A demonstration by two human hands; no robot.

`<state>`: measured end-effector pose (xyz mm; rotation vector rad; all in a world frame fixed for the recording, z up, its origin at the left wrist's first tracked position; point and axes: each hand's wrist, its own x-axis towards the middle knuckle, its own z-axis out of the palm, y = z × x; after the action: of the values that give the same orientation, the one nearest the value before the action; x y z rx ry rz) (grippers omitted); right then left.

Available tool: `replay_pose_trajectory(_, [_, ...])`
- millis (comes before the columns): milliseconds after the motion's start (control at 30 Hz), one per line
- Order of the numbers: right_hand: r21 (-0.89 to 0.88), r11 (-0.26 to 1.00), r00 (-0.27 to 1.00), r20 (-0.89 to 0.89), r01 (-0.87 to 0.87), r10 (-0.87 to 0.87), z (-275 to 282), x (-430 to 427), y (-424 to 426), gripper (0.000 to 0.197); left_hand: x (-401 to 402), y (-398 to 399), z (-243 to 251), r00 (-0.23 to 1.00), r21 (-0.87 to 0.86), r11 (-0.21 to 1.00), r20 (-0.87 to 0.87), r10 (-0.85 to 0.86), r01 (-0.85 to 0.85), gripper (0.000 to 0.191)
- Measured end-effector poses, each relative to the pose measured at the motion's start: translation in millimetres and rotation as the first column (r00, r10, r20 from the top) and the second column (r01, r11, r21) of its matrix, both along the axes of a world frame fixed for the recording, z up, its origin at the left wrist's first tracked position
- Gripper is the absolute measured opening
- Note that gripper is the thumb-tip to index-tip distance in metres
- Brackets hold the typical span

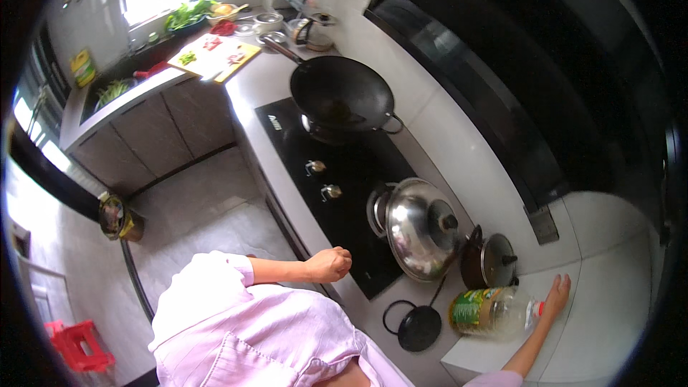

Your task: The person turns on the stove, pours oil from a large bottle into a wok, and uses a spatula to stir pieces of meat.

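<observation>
My left hand [330, 265], curled into a fist, is over the counter's front edge beside the black glass gas hob [355, 172]. Nothing shows in it. My right hand [557, 296] is at the red cap [538, 309] of a large clear plastic cooking oil bottle [484, 312] with a green and yellow label. Its fingers stretch past the cap, and I cannot tell whether they grip it. On the far burner sits a black wok [344, 91] with a little dark liquid inside. A domed steel lid [416, 231] stands tilted by the near burner.
A lidded brown pot [486, 260] and a small black pan [419, 328] flank the bottle. Chopped food lies on a cutting board [215, 56] with a knife [212, 75]. A range hood [484, 107] overhangs the hob. A bin [121, 220] and red stool [83, 346] stand on the floor.
</observation>
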<state>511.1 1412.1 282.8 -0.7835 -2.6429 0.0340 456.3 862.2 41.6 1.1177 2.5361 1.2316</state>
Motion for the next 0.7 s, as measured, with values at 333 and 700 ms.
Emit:
replay_pose_trajectory(333, [-0.568,0.665,0.875,-0.315,-0.485,0.369,-121,-42,-311,0.02,-3,-140,-15,0.972,-0.012,0.996,0.215,0.091,-0.09,0.005])
replay_pose_trajectory(700, [-0.993,-0.077,0.741,-0.121,-0.094,0.661,-253,-90,-667,0.025,19,-363,3,0.683,-0.17,0.792,0.423,0.595,-0.586,0.02])
